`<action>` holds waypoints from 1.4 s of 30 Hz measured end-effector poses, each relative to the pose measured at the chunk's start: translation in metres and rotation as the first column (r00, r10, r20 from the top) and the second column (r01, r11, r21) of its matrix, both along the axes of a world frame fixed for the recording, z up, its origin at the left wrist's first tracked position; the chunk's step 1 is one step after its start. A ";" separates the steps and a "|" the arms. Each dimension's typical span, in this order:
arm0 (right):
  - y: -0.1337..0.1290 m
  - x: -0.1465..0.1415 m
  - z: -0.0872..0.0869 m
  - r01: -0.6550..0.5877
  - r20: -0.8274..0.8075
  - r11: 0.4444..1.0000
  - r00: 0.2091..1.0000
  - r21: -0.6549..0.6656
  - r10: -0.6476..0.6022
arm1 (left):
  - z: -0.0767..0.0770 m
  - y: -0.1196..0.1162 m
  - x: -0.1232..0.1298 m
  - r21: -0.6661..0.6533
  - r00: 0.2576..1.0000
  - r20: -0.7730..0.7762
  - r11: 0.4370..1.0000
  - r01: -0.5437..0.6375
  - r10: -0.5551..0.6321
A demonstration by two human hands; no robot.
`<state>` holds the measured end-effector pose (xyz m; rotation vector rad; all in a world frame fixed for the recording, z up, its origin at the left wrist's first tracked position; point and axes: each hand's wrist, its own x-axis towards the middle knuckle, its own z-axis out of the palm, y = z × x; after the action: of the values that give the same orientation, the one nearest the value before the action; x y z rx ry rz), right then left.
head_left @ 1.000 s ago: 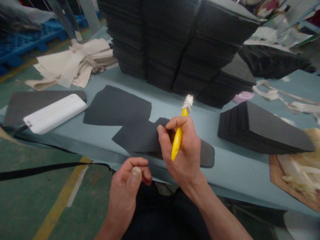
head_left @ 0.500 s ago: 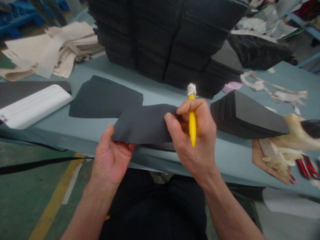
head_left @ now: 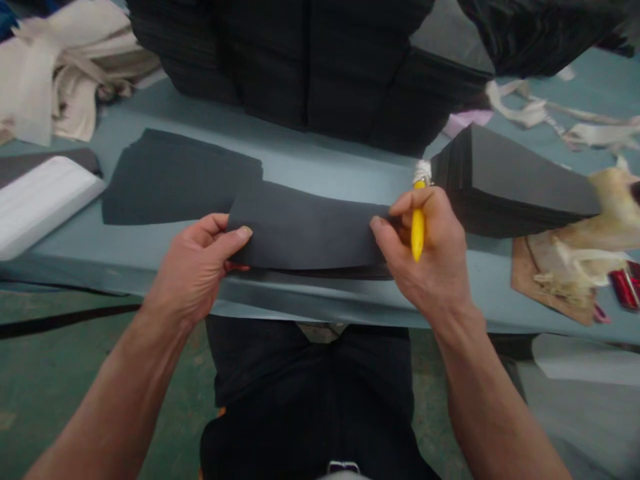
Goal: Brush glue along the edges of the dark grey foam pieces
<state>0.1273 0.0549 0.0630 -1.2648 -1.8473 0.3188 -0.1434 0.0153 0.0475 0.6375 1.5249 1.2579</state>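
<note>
A dark grey sheet piece [head_left: 310, 230] is stretched between my two hands, just above the front of the table. My left hand [head_left: 200, 263] pinches its left end, thumb on top and fingers beneath. At the other end, my right hand [head_left: 425, 250] grips the piece between thumb and fingers. A yellow pen [head_left: 418, 230] with white wrapping on its upper end is also tucked in the right hand, its tip pointing down. Beneath the held piece, the edge of another dark piece [head_left: 320, 274] shows. Similar dark pieces [head_left: 180, 177] lie flat to the left, partly overlapped by it.
Tall stacks of black pieces [head_left: 300, 67] stand at the back. A shorter stack [head_left: 530, 173] is at the right, beside cream scraps [head_left: 570, 260] and a brown board [head_left: 530, 287]. On the left are a white block [head_left: 45, 203] and beige cloth strips [head_left: 75, 67].
My left thumb has come over onto the top of the dark piece, which now looks stretched flatter. My right hand has shifted right with the pen. The view has tilted downward.
</note>
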 end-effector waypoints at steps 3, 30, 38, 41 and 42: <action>-0.003 0.019 -0.016 0.057 0.040 0.998 0.998 0.022 -0.058 | 0.006 0.010 0.002 -0.023 0.986 -0.112 0.992 0.121 -0.123; -0.025 0.058 -0.037 0.090 0.323 0.978 0.935 0.188 -0.149 | 0.005 0.031 0.006 -0.272 0.604 -0.558 0.814 0.514 -0.568; -0.023 0.060 -0.042 -0.007 0.362 0.969 0.928 0.249 -0.087 | 0.005 0.031 0.005 -0.313 0.564 -0.591 0.809 0.498 -0.576; -0.023 0.060 -0.044 -0.010 0.366 0.971 0.927 0.240 -0.081 | 0.004 0.031 0.005 -0.314 0.549 -0.627 0.824 0.471 -0.553; -0.023 0.061 -0.045 -0.005 0.364 0.970 0.927 0.243 -0.086 | 0.003 0.031 0.005 -0.313 0.542 -0.641 0.829 0.463 -0.544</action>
<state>0.1883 0.0320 0.0182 -1.2527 -2.0978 -0.1813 -0.1388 0.0468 0.0503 1.5076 1.7997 0.4543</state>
